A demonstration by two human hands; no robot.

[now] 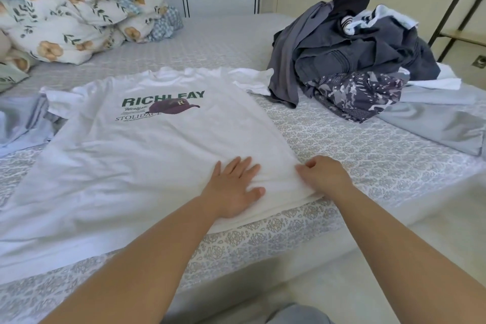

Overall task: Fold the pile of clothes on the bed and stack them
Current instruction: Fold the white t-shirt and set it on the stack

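Left hand (234, 187): laid palm-down on the white T-shirt (136, 155) near its hem; the fingers (236, 166) are held straight and slightly spread, the thumb is extended toward the right hand, and nothing is gripped.
Right hand (324, 175): placed at the right-hand hem corner of the shirt; the fingers are curled, and the cloth edge is pinched between thumb and fingertips at that corner.
White T-shirt: spread flat, print side up, across the near part of the bed (355, 144); green lettering and a dark red cap graphic (172, 106) are shown on the chest, and the collar is pointed away from the viewer.
Pile of clothes (349, 58): heaped unfolded on the far right of the bed, well apart from both hands; dark grey, navy and patterned garments are seen in it, with one white sleeve of the shirt lying just beside it.
Pale blue garment (441, 123): laid crumpled on the bed just beside the pile.
Floral bedding (73, 16): bunched at the far left of the bed.
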